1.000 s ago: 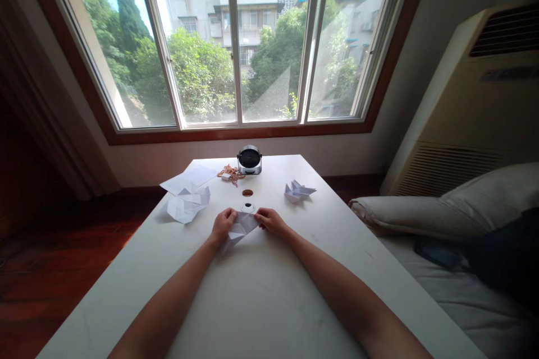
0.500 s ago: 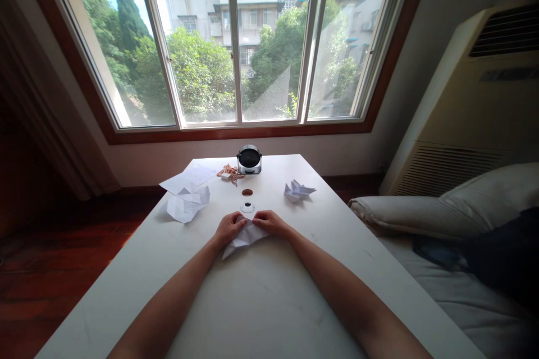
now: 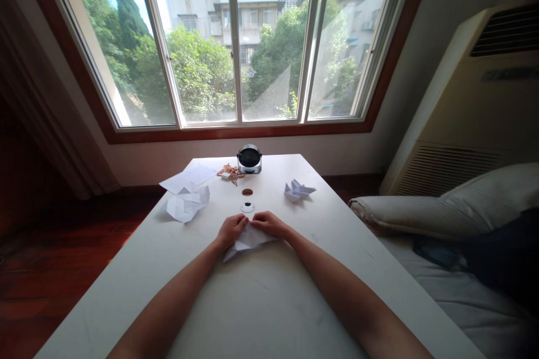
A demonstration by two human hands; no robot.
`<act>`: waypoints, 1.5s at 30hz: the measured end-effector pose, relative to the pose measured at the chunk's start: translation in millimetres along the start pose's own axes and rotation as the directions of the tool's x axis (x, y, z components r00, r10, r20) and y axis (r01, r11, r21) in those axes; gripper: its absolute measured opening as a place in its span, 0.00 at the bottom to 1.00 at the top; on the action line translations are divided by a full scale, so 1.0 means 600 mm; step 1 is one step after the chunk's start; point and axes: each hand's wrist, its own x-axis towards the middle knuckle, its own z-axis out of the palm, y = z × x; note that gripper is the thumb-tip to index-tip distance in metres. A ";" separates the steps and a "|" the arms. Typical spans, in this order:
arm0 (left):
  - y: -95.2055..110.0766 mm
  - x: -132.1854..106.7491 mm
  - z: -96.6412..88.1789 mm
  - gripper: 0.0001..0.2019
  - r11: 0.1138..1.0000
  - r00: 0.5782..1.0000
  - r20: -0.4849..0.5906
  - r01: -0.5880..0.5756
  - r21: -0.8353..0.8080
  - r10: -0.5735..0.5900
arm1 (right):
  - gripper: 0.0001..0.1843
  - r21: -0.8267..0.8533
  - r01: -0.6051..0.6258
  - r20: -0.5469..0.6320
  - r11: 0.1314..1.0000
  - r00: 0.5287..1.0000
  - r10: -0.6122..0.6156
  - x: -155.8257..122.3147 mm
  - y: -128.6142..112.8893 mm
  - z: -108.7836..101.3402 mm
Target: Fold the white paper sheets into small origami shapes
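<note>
Both of my hands grip one folded white sheet of paper (image 3: 249,239) low over the middle of the table. My left hand (image 3: 233,228) pinches its upper left edge between thumb and fingers. Close beside it, my right hand (image 3: 269,225) is closed on the upper right edge. Creases run across the paper, and its lower left corner points toward me. The fingers cover part of its top edge. To the right and farther off stands a folded paper piece (image 3: 298,190) with pointed tips.
Creased papers (image 3: 187,203) lie at the left, by a written sheet (image 3: 193,176). A round black device (image 3: 249,158) stands at the far edge, beside an orange-brown cord (image 3: 229,174). A hole (image 3: 247,192) and a loose ring cap (image 3: 247,207) are on the white table (image 3: 261,303).
My hands have shifted slightly on the paper, and the right fingers now lie further over its top edge. The sheet looks flatter and is tilted a little differently.
</note>
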 end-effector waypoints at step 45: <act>-0.056 0.017 -0.016 0.20 0.972 0.934 -0.286 0.178 -0.153 -0.216 | 0.29 0.478 -0.013 -0.058 0.878 0.997 0.047 -0.003 -0.036 0.010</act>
